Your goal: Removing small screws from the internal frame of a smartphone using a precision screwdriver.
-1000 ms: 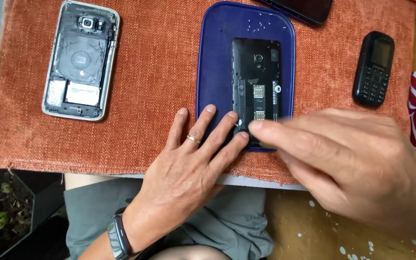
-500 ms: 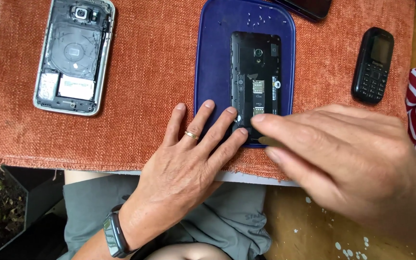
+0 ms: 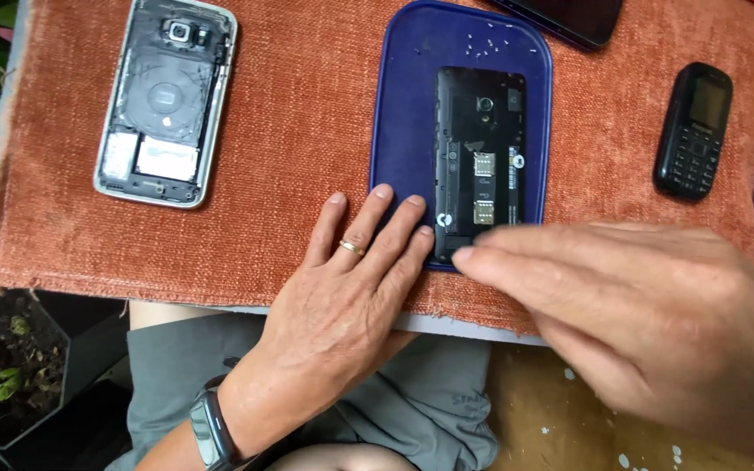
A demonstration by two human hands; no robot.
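Far left on the rust-orange cloth point(image 3: 290, 218): opened silver smartphone point(image 3: 166, 100), back off, innards up, well apart from the work. Left hand point(image 3: 342, 296) flat, fingers spread, grasping nothing, pressing the blue tray point(image 3: 407, 131) edge, likely to steady it. Black phone point(image 3: 480, 161), back cover removed, lying in the tray near the cloth's front edge. Right hand point(image 3: 647, 314) released, fingertips touching the phone's lower end. Small black keypad phone point(image 3: 693, 131) at the right edge.
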